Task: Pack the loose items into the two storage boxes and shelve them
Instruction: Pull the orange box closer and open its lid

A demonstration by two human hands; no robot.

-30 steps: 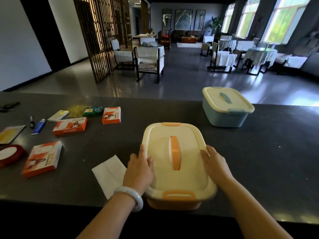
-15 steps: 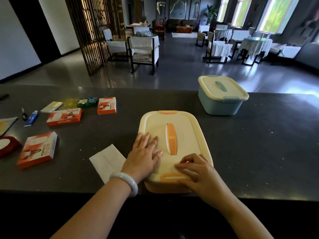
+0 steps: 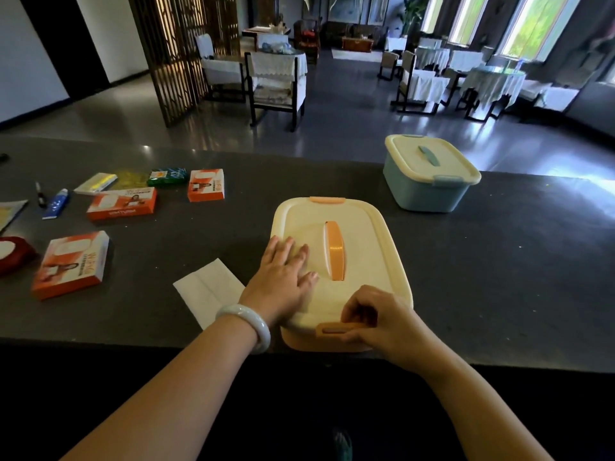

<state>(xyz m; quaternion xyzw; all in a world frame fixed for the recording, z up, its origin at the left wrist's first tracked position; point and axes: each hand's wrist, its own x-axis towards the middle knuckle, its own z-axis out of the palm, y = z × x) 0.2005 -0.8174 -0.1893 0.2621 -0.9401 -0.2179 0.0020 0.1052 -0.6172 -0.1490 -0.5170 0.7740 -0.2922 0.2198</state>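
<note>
**A:** What did the counter look like from your end?

**B:** I saw the dark counter [image 3: 499, 277] running across the whole view. The orange storage box [image 3: 362, 247] sat at its near edge, right in front of the person, cream lid on and the orange handle [image 3: 334, 251] running down the middle. The blue storage box [image 3: 429, 181] stood lidded farther back and to the right, well apart from the first.

**A:** And the hands?

**B:** The left hand [image 3: 283, 277] lay flat on the left half of the lid, fingers straight and spread, palm down, a pale bangle [image 3: 246, 322] at the wrist. The right hand [image 3: 376, 317] was at the near right corner with its fingers curled over the near latch [image 3: 336, 328], thumb beneath it, pinching the tab.

**A:** Any change from half a second before?

**B:** Little. The left hand had stayed flat on the lid. The right hand's fingers, which had lain across the latch, had curled tighter round it. A full second before, both hands had been at the sides of the box.

**A:** The loose items?

**B:** All to the left, none packed. A white napkin [image 3: 208, 287] lay just beside the left wrist. Three orange cartons were spread out: the large carton [image 3: 71, 262] nearest, the middle carton [image 3: 123, 203] behind it, the small carton [image 3: 206, 184] farthest right. A green packet [image 3: 166, 176] lay touching or nearly touching the small carton's left side, a yellow packet [image 3: 96, 183] farther left, and a blue tube [image 3: 56, 202] beside a pen [image 3: 40, 194].
</note>
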